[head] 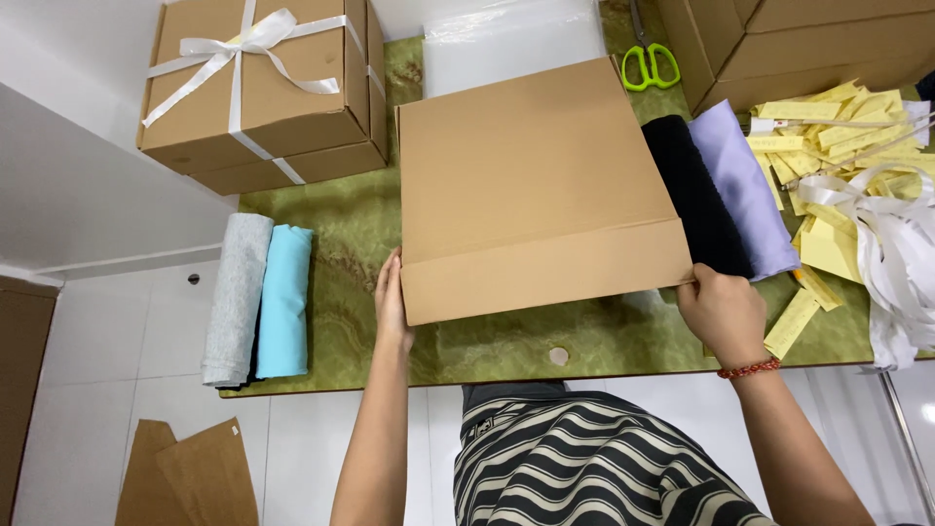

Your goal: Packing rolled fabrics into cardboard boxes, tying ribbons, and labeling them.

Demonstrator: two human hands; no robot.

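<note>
A plain brown cardboard box (526, 175) lies flat in the middle of the green marbled table (351, 244), its front flap folded toward me. My left hand (392, 302) presses flat against the box's near left corner. My right hand (723, 310) grips the near right corner of the front flap. Both hands hold the box from its two sides.
Two stacked boxes tied with white ribbon (258, 83) stand far left. Grey (237, 297) and light blue (285, 300) rolled cloths lie left. Black (693, 195) and lilac (745, 185) rolls lie right, beside yellow paper tags (828, 136), white ribbon (901, 253), green scissors (650, 64), clear plastic bags (511, 39).
</note>
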